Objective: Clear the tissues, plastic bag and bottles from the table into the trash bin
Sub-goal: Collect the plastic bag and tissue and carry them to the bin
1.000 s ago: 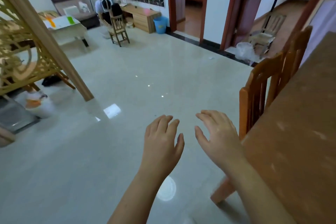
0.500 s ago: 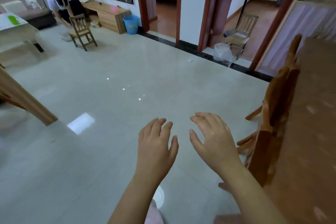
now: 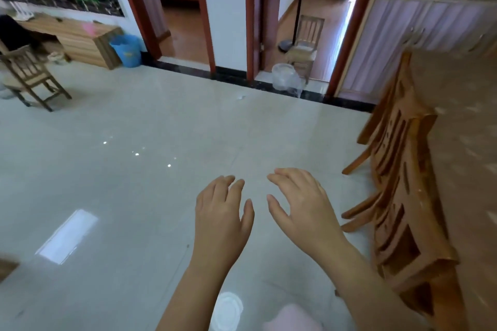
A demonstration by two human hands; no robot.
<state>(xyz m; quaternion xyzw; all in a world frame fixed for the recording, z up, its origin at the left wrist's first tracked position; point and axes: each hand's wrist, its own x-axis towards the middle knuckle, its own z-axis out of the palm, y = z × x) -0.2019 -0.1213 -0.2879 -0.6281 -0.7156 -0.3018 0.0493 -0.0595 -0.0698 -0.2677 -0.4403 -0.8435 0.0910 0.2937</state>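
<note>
The fingers (image 3: 285,177) of both hands are held loose and spread, nothing gripped in either. The left hand (image 3: 220,220) and right hand (image 3: 304,212) are just hovered side by side over the floor (image 3: 134,196), left of the table (image 3: 462,169). No tissues, bag or bottles can be made out on the blurry bit of tabletop shown, so their spot can't be told. A clear-lined bin (image 3: 285,78) is parked beyond the table's far corner, and a blue bin (image 3: 126,50) is set much further left. The turn toward the table should probably be finished and the clutter spotted before anything is reached for, with the tucked-in chairs (image 3: 398,196) given room. Compared with half a second back, the view is swung further right, more of the table is shown, and the hands are kept in the same pose.
</note>
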